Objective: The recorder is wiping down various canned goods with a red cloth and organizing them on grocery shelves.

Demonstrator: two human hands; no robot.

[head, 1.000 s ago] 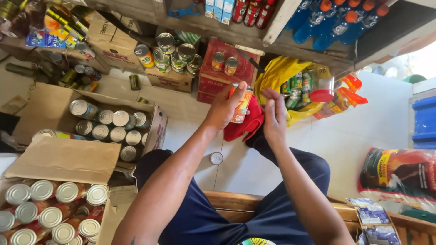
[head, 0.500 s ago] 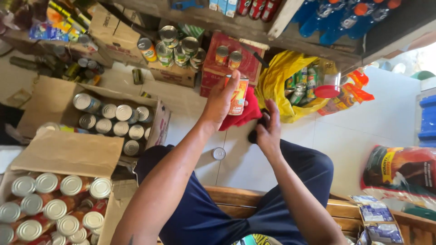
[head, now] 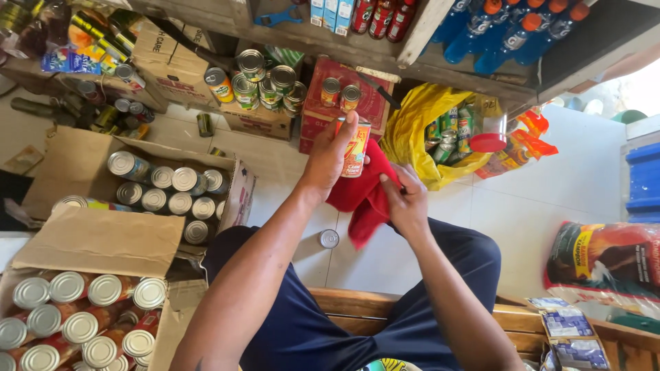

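Red cloth [head: 361, 199] hangs between the 2 hands at the centre of the scene, just below a small tin can [head: 355, 149] with a red and yellow label. The left hand [head: 330, 154] is closed round the can from its left side, fingers wrapped on the label and the thumb near the top rim, holding it upright above the white tiled floor [head: 536, 213]. The right hand [head: 407, 200] lies just right of and below the can, fingers pinched on a fold of the cloth, which touches the can's lower right side. Judged from this arrangement, the wiping of this 1 can is in progress and not finished. 2 open cardboard boxes [head: 82, 165] of silver-topped cans stand at left, 1 near and 1 farther, so much handling appears to remain. More cans [head: 265, 82] stand on the far shelf edge, and 1 lone can [head: 329, 238] sits on the floor between the knees. A yellow bag [head: 419, 124] lies at right.
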